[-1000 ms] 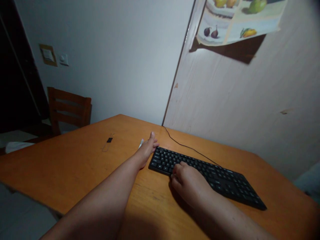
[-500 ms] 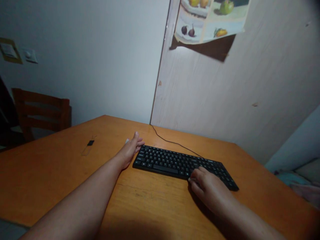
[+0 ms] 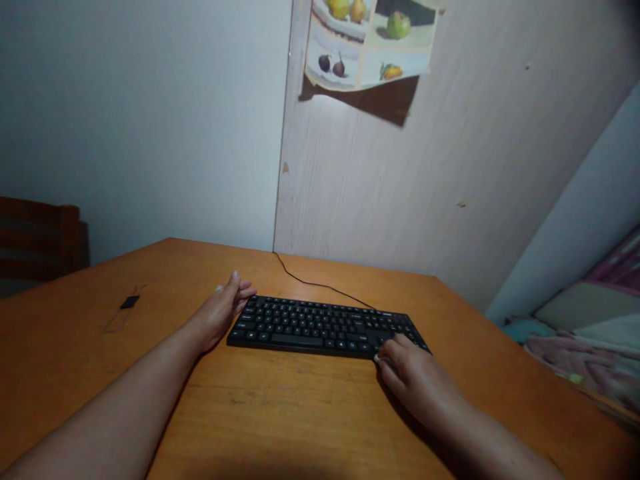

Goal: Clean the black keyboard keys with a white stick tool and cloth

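A black keyboard [image 3: 320, 327] lies on the orange wooden table [image 3: 300, 413], and its thin black cable [image 3: 320, 285] runs back to the wall. My left hand [image 3: 220, 313] rests against the keyboard's left end. Its fingers are stretched out over the far left corner, and a small white bit shows beside them. My right hand [image 3: 410, 373] sits at the front right corner. It is curled, with the fingers on the right-hand keys and the thumb at the front edge.
A small black object with a thin cord [image 3: 129, 303] lies on the table to the left. A wooden chair [image 3: 40, 233] stands at the far left. A fruit poster [image 3: 370, 40] hangs on the panelled wall. Bedding [image 3: 585, 347] lies to the right.
My right hand has slid from the keyboard's middle to its right end. The view has swung right, so the chair and wall switch have moved left. My left hand stays at the left end.
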A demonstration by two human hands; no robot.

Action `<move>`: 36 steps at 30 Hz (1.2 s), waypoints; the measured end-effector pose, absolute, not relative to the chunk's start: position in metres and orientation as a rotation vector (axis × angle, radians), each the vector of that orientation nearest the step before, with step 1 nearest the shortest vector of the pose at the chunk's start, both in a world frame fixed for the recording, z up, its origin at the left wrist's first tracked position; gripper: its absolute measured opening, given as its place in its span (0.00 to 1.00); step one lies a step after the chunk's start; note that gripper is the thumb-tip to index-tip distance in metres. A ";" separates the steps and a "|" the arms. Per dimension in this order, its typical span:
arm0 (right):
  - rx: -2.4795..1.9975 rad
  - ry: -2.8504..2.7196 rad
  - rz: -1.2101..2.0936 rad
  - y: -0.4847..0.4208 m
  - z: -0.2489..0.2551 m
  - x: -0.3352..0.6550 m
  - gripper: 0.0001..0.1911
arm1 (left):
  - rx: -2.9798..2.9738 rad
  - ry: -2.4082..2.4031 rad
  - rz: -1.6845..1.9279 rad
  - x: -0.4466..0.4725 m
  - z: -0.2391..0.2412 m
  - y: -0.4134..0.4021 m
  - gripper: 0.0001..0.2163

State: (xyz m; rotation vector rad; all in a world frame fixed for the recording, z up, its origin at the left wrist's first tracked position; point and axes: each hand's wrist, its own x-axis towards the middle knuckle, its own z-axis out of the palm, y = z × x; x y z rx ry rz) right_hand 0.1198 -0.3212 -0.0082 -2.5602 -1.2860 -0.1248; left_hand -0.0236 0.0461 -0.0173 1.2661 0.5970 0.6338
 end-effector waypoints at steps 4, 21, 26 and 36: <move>-2.586 -1.252 -0.150 -0.336 -0.009 0.128 0.10 | 1.266 0.600 0.632 -0.023 -0.020 0.049 0.34; -2.657 -0.972 -0.148 -0.398 -0.011 0.176 0.10 | 1.297 0.620 0.612 -0.026 -0.014 0.045 0.34; -2.607 -0.852 -0.224 -0.402 -0.012 0.197 0.11 | 1.329 0.624 0.625 -0.026 -0.015 0.044 0.33; -2.543 -0.965 -0.211 -0.349 -0.009 0.196 0.09 | 1.380 0.574 0.660 -0.022 -0.031 0.056 0.35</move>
